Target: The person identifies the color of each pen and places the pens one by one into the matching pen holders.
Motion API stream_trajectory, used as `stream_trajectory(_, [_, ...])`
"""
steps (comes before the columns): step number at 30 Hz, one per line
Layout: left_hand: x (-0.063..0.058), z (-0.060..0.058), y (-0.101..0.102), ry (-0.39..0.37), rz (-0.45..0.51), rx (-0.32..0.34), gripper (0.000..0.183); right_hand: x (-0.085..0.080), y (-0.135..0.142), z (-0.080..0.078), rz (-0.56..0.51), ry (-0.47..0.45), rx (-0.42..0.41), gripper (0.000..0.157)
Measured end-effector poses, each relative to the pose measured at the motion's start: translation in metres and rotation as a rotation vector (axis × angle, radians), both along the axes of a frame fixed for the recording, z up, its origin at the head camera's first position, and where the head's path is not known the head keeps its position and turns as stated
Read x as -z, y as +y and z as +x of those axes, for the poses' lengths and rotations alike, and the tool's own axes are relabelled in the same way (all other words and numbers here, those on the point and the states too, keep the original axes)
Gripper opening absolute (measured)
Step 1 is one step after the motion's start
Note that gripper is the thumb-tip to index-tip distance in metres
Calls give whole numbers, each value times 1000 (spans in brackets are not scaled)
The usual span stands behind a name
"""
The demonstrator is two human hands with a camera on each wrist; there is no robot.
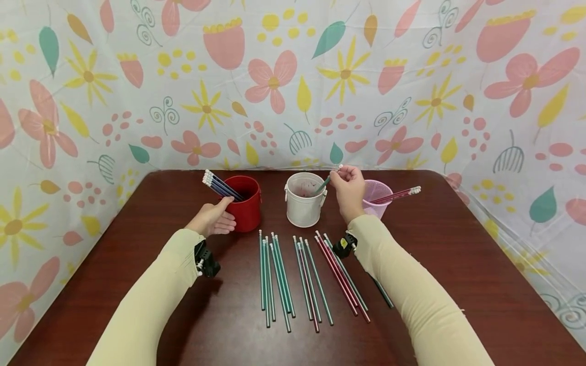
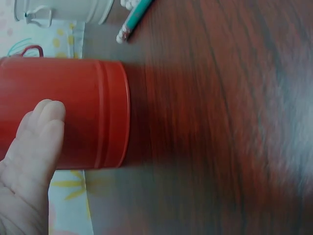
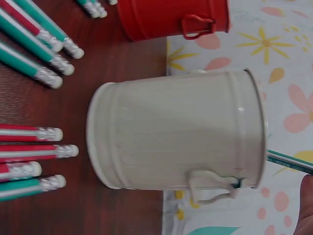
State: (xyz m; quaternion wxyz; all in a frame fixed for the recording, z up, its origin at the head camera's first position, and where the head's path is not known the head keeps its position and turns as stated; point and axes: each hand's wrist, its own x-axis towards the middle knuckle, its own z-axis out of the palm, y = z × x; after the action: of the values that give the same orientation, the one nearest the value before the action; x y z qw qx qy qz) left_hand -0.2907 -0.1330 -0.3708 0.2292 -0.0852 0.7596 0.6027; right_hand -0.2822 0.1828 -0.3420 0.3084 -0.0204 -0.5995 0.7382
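My right hand (image 1: 349, 193) pinches a green pencil (image 1: 323, 184) near its eraser end, and the pencil's other end dips into the white bucket (image 1: 303, 211). In the right wrist view the same pencil (image 3: 289, 160) slants out over the bucket's rim. At the left, my left hand (image 1: 212, 218) lies against the side of the red bucket (image 1: 246, 216) with straight fingers, its thumb up by the rim. Several dark blue pencils (image 1: 224, 184) with white erasers lean out of that bucket toward the left. Whether the thumb touches them I cannot tell.
Loose green pencils (image 1: 276, 279) lie in front of the buckets, with mixed green and red pencils (image 1: 336, 272) to their right. Behind my right wrist stands a pink mesh basket (image 1: 377, 190) holding red pencils (image 1: 393, 195). A flowered cloth (image 1: 274, 101) hangs behind the brown table (image 1: 220, 325).
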Motion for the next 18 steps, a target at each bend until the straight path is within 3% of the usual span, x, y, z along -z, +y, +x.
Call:
stream_trajectory(7, [2,0,-2,6,-3,-27,68,12,2,3,14,-44,-14,21])
stream_trajectory(13, [7,-1,-1,-5,21,-60,70,17,4,4,26,-148,-70,19])
stream_trajectory(18, [8,0,-1,-3,30,-65,72,18,8,5,100,-245,-90,14])
